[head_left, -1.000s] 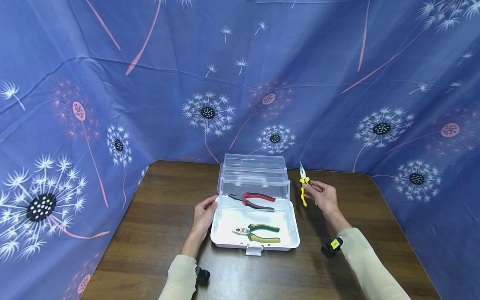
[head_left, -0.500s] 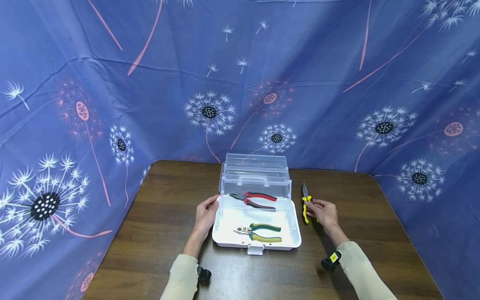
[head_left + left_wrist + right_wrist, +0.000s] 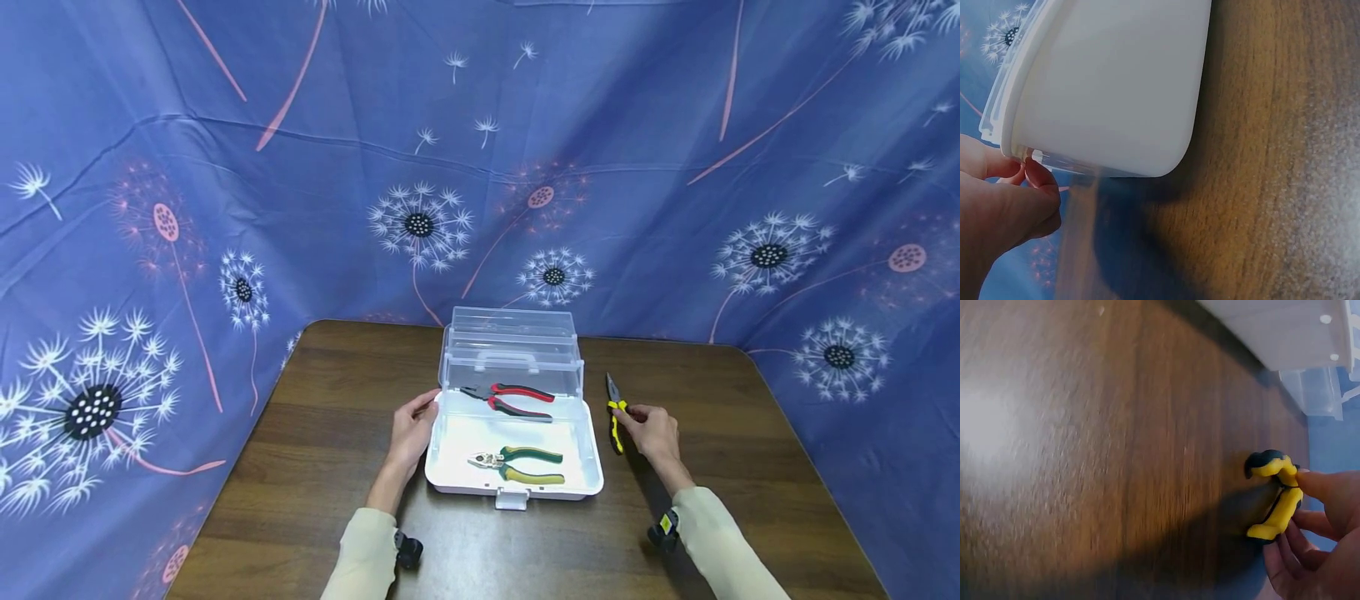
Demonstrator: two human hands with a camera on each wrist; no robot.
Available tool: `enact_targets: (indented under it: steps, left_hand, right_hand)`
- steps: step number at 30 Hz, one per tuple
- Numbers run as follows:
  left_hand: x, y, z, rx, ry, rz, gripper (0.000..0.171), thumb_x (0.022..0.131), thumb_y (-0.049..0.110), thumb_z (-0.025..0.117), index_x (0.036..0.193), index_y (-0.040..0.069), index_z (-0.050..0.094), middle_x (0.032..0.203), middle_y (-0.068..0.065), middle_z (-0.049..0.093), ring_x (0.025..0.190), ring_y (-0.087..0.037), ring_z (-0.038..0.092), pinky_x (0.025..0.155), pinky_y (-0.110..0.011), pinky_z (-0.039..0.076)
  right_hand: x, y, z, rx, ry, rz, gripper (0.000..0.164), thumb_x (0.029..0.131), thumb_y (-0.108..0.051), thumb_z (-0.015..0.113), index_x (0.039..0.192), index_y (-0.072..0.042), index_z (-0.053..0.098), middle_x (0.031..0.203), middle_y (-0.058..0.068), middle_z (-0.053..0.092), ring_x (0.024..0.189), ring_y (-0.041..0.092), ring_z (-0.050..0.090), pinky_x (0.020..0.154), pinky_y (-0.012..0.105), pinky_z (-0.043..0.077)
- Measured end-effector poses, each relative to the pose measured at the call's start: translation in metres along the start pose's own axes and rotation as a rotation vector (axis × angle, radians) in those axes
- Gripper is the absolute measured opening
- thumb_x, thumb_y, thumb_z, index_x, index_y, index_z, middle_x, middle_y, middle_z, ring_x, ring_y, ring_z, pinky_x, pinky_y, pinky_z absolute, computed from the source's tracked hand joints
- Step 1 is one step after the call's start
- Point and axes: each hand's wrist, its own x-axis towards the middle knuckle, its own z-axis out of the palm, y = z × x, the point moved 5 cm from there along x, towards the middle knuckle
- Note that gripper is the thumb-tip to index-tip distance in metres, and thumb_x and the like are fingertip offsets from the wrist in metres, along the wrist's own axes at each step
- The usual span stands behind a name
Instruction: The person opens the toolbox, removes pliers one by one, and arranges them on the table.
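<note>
My left hand (image 3: 412, 432) pinches the rim of a white toolbox (image 3: 1116, 81) at its left side, near the raised clear lid (image 3: 510, 333). To the right of the box, my right hand (image 3: 654, 433) grips yellow-and-black needle-nose pliers (image 3: 615, 417) by the handles. Their pointed nose faces the back of the table. In the right wrist view, thumb and fingers hold the two yellow handles (image 3: 1282, 515) close to the wooden surface; whether they touch it I cannot tell. Inside the box lie green-and-yellow combination pliers (image 3: 525, 465). Red-and-black pliers (image 3: 517, 402) lie farther back.
The box stands on a brown wooden table (image 3: 300, 492), its white latch (image 3: 512, 499) hanging at the front. A blue dandelion-print cloth (image 3: 315, 217) hangs behind the table and along its sides.
My right hand has brought the needle-nose pliers down and nearer to me, beside the box. My left hand stays at the box rim, and the pliers in the box have not moved.
</note>
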Motion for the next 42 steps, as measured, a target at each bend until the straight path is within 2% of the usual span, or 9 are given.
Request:
enact_targets:
  steps: [2,9,15,22,26,29,31,38,42]
  left_hand:
    - [0.0,0.0,0.0,-0.002,0.0,-0.006,0.031,0.104,0.005,0.055,0.133,-0.004,0.066,0.126,-0.02,0.066,0.104,-0.02,0.059,0.083,-0.022,0.047]
    - [0.001,-0.002,0.0,0.0,-0.004,-0.011,0.031,0.105,0.006,0.055,0.133,-0.001,0.066,0.127,-0.018,0.067,0.105,-0.021,0.059,0.085,-0.024,0.048]
    - [0.001,-0.002,-0.002,0.01,0.003,-0.02,0.031,0.105,0.008,0.056,0.133,-0.001,0.067,0.129,-0.019,0.066,0.106,-0.024,0.06,0.085,-0.025,0.048]
    - [0.001,-0.002,-0.001,0.009,-0.004,-0.019,0.032,0.105,0.007,0.056,0.134,-0.002,0.066,0.128,-0.02,0.067,0.106,-0.024,0.06,0.084,-0.023,0.048]
    - [0.0,-0.001,-0.001,0.005,-0.006,-0.003,0.032,0.105,0.006,0.055,0.133,-0.004,0.065,0.127,-0.021,0.067,0.104,-0.022,0.06,0.084,-0.023,0.049]
    - [0.0,-0.002,-0.001,-0.008,-0.011,-0.002,0.032,0.104,0.005,0.055,0.133,-0.004,0.065,0.127,-0.021,0.067,0.103,-0.021,0.06,0.084,-0.023,0.049]
    - [0.001,-0.003,-0.002,-0.013,-0.012,-0.001,0.031,0.104,0.005,0.055,0.133,-0.004,0.066,0.126,-0.021,0.067,0.103,-0.02,0.06,0.084,-0.023,0.049]
    - [0.001,-0.004,-0.002,-0.012,-0.009,-0.007,0.031,0.105,0.006,0.056,0.133,-0.003,0.066,0.127,-0.02,0.067,0.101,-0.018,0.059,0.082,-0.022,0.048]
    - [0.001,-0.004,-0.001,-0.017,-0.016,0.004,0.032,0.105,0.006,0.056,0.133,-0.004,0.065,0.127,-0.022,0.066,0.102,-0.019,0.06,0.083,-0.022,0.048]
  right_hand:
    - [-0.001,0.001,-0.002,-0.036,0.002,-0.018,0.041,0.094,-0.029,0.076,0.113,0.007,0.074,0.099,0.021,0.075,0.09,0.036,0.068,0.071,0.041,0.049]
    - [-0.004,-0.007,-0.015,-0.031,0.013,-0.089,0.032,0.098,-0.022,0.068,0.111,0.007,0.071,0.099,0.02,0.074,0.093,0.036,0.068,0.081,0.048,0.051]
    - [-0.003,-0.027,-0.03,0.004,0.049,-0.173,0.026,0.101,-0.018,0.065,0.11,0.006,0.069,0.098,0.019,0.073,0.089,0.034,0.067,0.078,0.042,0.051]
    - [-0.007,-0.062,-0.045,0.049,0.063,-0.293,0.023,0.101,-0.015,0.065,0.113,0.005,0.068,0.102,0.02,0.072,0.095,0.035,0.068,0.085,0.05,0.054]
    - [-0.01,-0.084,-0.048,0.082,0.059,-0.359,0.022,0.101,-0.013,0.065,0.113,0.005,0.068,0.103,0.018,0.071,0.095,0.032,0.067,0.083,0.039,0.056]
    - [-0.012,-0.099,-0.046,0.111,0.054,-0.408,0.022,0.101,-0.013,0.066,0.114,0.004,0.068,0.103,0.016,0.071,0.095,0.03,0.067,0.082,0.031,0.055]
    - [-0.013,-0.109,-0.043,0.135,0.044,-0.439,0.022,0.1,-0.012,0.067,0.114,0.004,0.068,0.103,0.015,0.071,0.095,0.029,0.067,0.081,0.03,0.055]
    - [-0.017,-0.135,-0.023,0.172,-0.014,-0.532,0.021,0.099,-0.008,0.069,0.117,0.003,0.068,0.104,0.011,0.071,0.091,0.024,0.066,0.077,0.029,0.055]
    - [-0.021,-0.15,-0.009,0.213,-0.077,-0.591,0.022,0.097,-0.005,0.07,0.118,0.004,0.068,0.107,0.012,0.072,0.093,0.025,0.067,0.079,0.037,0.057]
